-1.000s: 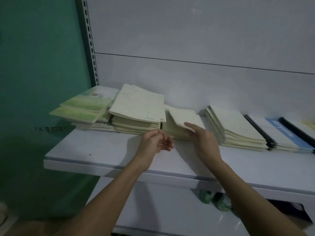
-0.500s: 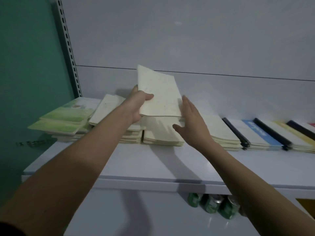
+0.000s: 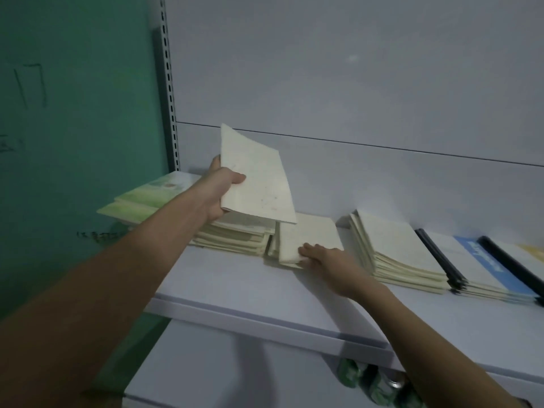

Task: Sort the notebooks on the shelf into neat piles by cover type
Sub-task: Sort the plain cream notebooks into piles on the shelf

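I see the left hand (image 3: 219, 192) gripping a cream notebook (image 3: 259, 184) by its left edge, fingers clamped on it — raised and tilted above the cream pile (image 3: 235, 234) on the shelf (image 3: 235, 290). Right hand (image 3: 326, 257) lies flat on the small middle pile (image 3: 306, 240), fingers straight — another cream pile (image 3: 397, 251) just right of it.

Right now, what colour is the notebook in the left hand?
Cream notebook, head view.

You hold a cream notebook (image 3: 259, 184) with faint specks; cream piles (image 3: 394, 248) sit beside green-covered ones (image 3: 141, 198), and white-and-blue covers with black spines (image 3: 477, 260) on the white shelf (image 3: 235, 290).
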